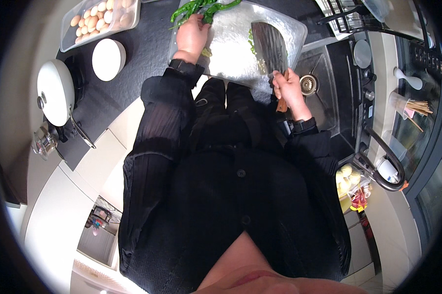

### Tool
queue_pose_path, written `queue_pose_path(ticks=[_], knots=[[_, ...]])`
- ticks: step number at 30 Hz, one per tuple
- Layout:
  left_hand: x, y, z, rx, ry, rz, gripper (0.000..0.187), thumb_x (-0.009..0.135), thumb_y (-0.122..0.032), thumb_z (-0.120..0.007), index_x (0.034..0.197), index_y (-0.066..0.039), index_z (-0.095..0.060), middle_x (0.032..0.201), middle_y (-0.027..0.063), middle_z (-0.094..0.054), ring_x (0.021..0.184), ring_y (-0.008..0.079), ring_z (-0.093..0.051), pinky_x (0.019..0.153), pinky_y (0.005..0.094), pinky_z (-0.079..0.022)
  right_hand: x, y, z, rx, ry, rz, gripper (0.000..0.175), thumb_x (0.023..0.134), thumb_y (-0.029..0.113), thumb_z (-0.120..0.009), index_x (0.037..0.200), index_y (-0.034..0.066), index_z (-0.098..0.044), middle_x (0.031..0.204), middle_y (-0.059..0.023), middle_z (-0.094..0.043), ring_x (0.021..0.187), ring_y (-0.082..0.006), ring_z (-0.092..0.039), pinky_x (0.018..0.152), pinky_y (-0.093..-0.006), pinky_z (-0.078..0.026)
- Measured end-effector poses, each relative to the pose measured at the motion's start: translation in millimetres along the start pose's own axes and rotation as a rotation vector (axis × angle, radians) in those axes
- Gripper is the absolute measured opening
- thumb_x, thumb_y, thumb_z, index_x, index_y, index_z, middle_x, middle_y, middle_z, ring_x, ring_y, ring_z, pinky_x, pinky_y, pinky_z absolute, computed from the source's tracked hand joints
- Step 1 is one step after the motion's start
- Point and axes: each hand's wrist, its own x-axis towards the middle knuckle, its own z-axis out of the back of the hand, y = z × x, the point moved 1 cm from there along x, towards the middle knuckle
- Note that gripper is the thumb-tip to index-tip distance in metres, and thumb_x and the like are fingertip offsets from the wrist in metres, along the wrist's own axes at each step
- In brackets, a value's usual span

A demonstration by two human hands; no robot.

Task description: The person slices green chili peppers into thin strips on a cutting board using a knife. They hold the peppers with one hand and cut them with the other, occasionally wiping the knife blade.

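Observation:
Long green peppers [200, 8] lie in a pile at the far left of a shiny metal cutting board [228, 44]. My left hand [192, 35] has its fingers curled on the near end of the pile, gripping a pepper there. In my right hand [290, 88] is the wooden handle of a cleaver [268, 46]. Its broad blade lies over the right part of the board. Small green pieces [251, 41] and pale seeds [262, 67] show along the blade's left edge. A yellowish scrap [206, 52] sits beside my left wrist.
A clear box of eggs [94, 22] and a white bowl [109, 59] stand to the left. Beyond them are a white lidded pan [55, 92] and a glass-lidded pot [44, 141]. The sink [325, 92], faucet [386, 154] and a dish rack [340, 18] are at the right.

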Motion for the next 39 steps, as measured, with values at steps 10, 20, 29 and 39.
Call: queue_pose_path(ticks=[10, 20, 29, 39], knots=[[-41.3, -14.4, 33.9, -0.246, -0.006, 0.048, 0.031, 0.08, -0.016, -0.081, 0.105, -0.003, -0.068, 0.079, 0.01, -0.072, 0.069, 0.0196, -0.071, 0.064, 0.0314, -0.055, -2.3, 12.4, -1.7, 0.107, 0.003, -0.054, 0.011, 0.097, 0.013, -0.059, 0.096, 0.0054, -0.052, 0.064, -0.0002, -0.05, 0.043, -0.0079, -0.041, 0.039, -0.0253, -0.032], [-77.1, -16.1, 45.1, -0.349, 0.074, 0.077, 0.029, 0.084, -0.01, -0.079, 0.109, -0.001, -0.067, 0.079, 0.003, -0.072, 0.069, 0.0065, -0.063, 0.064, 0.0226, -0.051, -68.4, 15.2, 45.3, -0.165, -0.309, 0.273, 0.015, 0.097, 0.015, -0.065, 0.101, 0.0015, -0.059, 0.064, 0.0022, -0.055, 0.046, -0.0058, -0.047, 0.043, -0.0236, -0.036], [-83.7, -20.4, 49.0, -0.333, 0.072, -0.033, 0.027, 0.086, -0.005, -0.077, 0.11, 0.0, -0.065, 0.082, 0.0021, -0.069, 0.071, 0.0061, -0.06, 0.067, 0.0224, -0.051, -146.9, 5.9, 133.1, -1.5, -0.589, 0.845, 0.066, 0.067, 0.009, -0.075, 0.132, 0.013, -0.063, 0.08, -0.0049, -0.063, 0.062, -0.0239, -0.061, 0.061, -0.0359, -0.055], [-78.0, -27.5, 41.5, -0.409, 0.072, -0.007, 0.028, 0.086, -0.004, -0.076, 0.112, -0.001, -0.065, 0.079, 0.0002, -0.067, 0.069, 0.0045, -0.057, 0.067, 0.0206, -0.049, -146.9, -40.5, 166.1, -1.23, -0.611, 0.666, 0.045, 0.075, 0.014, -0.073, 0.12, 0.0146, -0.065, 0.093, -0.0067, -0.066, 0.077, -0.0295, -0.067, 0.067, -0.0399, -0.055]])
